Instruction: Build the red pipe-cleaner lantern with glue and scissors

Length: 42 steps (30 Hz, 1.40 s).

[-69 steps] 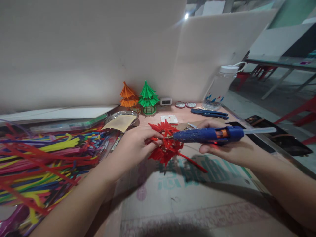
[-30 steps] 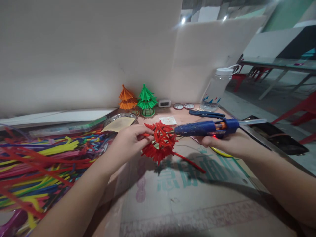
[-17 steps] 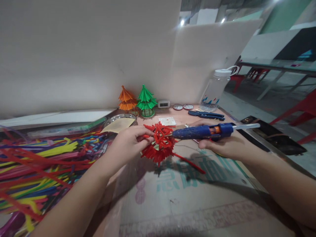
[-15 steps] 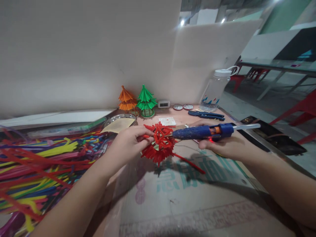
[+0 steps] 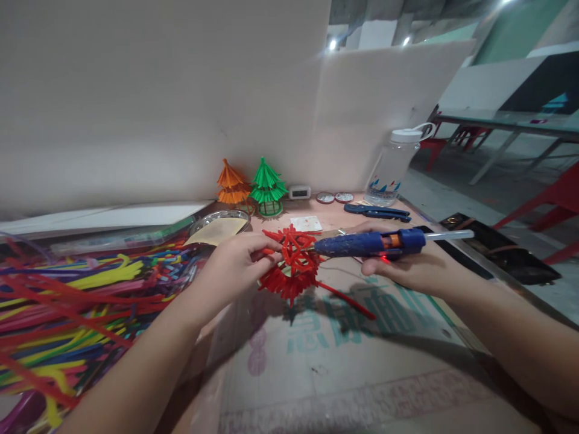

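My left hand (image 5: 244,262) pinches the left side of a red pipe-cleaner ornament (image 5: 294,280), a fringed piece with a lattice part on top. From its lower right a single red pipe cleaner (image 5: 348,299) sticks out. My right hand (image 5: 407,265) is wrapped round a blue hot glue gun (image 5: 366,242), lying sideways with a small red light lit and a clear glue stick (image 5: 452,235) coming out of its rear. The gun's nozzle meets the lattice part of the ornament; whether glue is flowing I cannot tell. The gun's handle and trigger are mostly hidden by my hand.
Many coloured pipe cleaners (image 5: 81,301) lie at left. Behind stand an orange tree-shaped ornament (image 5: 232,182), a green one (image 5: 266,188), a small digital display (image 5: 299,192) and a water bottle (image 5: 391,169). Blue-handled pliers (image 5: 377,212) lie before the bottle. A printed board (image 5: 353,374) covers the tabletop.
Both hands, the ornament and the glue gun keep nearly the same places. The gun has shifted very slightly left, and the view has moved a little.
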Each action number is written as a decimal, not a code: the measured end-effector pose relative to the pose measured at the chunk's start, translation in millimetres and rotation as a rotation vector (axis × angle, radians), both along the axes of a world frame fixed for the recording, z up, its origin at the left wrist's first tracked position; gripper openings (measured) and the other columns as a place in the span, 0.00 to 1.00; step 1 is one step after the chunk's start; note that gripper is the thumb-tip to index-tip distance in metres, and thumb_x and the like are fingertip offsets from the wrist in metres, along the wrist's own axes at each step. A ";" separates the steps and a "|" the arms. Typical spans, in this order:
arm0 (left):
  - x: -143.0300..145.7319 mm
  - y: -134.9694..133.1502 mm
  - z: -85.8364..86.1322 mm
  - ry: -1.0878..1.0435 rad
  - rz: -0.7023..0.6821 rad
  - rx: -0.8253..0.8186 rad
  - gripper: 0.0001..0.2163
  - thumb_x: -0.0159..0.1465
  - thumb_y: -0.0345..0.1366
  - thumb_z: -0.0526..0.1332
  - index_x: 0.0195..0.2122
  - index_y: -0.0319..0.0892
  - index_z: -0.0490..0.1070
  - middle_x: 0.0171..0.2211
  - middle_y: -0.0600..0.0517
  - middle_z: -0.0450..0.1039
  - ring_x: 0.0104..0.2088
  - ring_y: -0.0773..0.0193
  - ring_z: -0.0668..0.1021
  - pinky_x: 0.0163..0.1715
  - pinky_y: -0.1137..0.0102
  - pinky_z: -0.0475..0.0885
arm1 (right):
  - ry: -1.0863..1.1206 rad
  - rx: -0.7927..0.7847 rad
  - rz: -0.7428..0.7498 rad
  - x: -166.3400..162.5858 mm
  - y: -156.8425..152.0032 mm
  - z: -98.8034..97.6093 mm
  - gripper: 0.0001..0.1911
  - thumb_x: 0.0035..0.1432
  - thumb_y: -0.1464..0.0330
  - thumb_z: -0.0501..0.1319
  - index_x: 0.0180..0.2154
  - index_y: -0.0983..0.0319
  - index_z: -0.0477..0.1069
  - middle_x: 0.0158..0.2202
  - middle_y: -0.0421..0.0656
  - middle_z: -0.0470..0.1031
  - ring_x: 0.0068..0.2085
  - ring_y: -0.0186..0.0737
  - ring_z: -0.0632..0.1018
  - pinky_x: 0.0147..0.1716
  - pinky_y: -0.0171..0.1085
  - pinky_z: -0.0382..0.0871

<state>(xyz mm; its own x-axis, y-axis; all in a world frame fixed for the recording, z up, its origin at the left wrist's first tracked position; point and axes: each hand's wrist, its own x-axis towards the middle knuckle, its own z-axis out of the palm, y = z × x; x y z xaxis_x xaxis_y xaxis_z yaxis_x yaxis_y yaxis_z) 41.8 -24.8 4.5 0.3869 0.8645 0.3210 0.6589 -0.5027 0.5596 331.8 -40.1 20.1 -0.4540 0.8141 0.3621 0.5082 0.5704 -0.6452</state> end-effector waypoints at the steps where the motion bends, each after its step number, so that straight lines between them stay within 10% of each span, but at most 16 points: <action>1: 0.1 0.0 0.1 0.000 -0.001 0.004 0.10 0.60 0.32 0.58 0.35 0.44 0.80 0.33 0.52 0.81 0.33 0.62 0.80 0.35 0.69 0.73 | 0.001 0.009 0.008 0.7 0.5 -0.5 0.20 0.51 0.47 0.68 0.32 0.57 0.73 0.27 0.41 0.77 0.31 0.44 0.77 0.33 0.40 0.74; 42: -3.7 4.1 -1.3 -0.014 0.015 0.021 0.10 0.60 0.33 0.58 0.35 0.44 0.80 0.34 0.52 0.81 0.34 0.62 0.79 0.36 0.70 0.73 | -0.007 0.001 0.009 9.4 3.1 -3.6 0.20 0.54 0.47 0.66 0.34 0.57 0.80 0.33 0.44 0.82 0.36 0.47 0.82 0.41 0.46 0.77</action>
